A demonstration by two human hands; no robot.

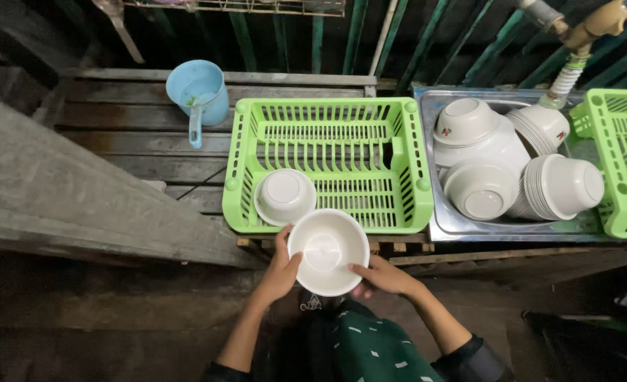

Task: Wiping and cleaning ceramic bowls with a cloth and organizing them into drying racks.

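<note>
While both hands close around it, the round white plastic bowl (327, 251) sits open side up just in front of the near rim of the lime-green slotted plastic drying basket (327, 113). Left hand (279, 272) grips the bowl's left edge, thumb hooked over the rim; right hand (382, 276) holds the lower right edge, fingers curled under, thumb on the lip. So that's a two-handed hold, bowl held above the dark floor and the dark green patterned cloth (373, 350) at the person's lap.

Inside the basket, near-left corner, a second white bowl (285, 196) lies upside down, base ring showing, just beside the held one. Off to the right, the stainless steel sink (444, 225) is packed with a pile of white bowls and stacked plates (511, 166), mostly overturned; one bowl carries a small red mark on its side, too small to make out. A second lime-green basket (621, 152) leans at the sink's right end, under a brass tap with ribbed hose (575, 60). Back left on the weathered wooden plank bench (129, 138) stands a pale blue plastic jug with handle (199, 95), well apart from the hands.
</note>
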